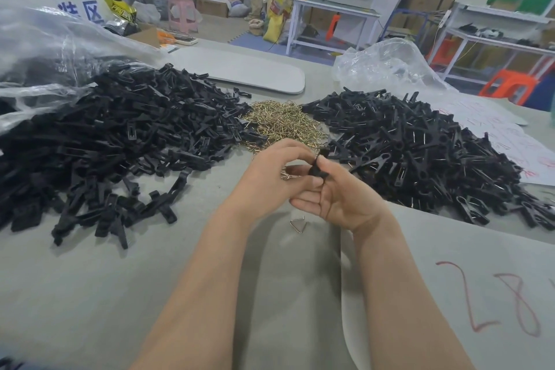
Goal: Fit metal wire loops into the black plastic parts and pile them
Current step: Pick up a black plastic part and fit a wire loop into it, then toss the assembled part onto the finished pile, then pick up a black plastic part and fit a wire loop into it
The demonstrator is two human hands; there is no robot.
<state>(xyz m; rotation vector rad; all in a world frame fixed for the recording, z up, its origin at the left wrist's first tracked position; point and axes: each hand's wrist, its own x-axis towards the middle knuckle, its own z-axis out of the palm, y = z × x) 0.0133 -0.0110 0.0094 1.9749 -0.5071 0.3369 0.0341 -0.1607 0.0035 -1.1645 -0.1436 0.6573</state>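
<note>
Both hands meet over the middle of the table on one black plastic part (pixel 318 166). My left hand (pixel 270 177) curls its fingers round the part from the left. My right hand (pixel 336 192) pinches it from the right with thumb and forefinger. Whether a wire loop is in the part is hidden by my fingers. A heap of brass-coloured wire loops (pixel 282 125) lies just beyond my hands. A big pile of bare black parts (pixel 114 135) spreads on the left. A pile of black parts with wire loops fitted (pixel 420 153) lies on the right. One loose wire loop (pixel 298 223) lies below my hands.
A clear plastic bag (pixel 45 48) lies open behind the left pile, and another bag (pixel 387 63) sits behind the right pile. A grey board (pixel 246 69) lies at the back. Paper with red writing (pixel 495 294) covers the table's right side. Shelves, stools and cartons stand beyond the table.
</note>
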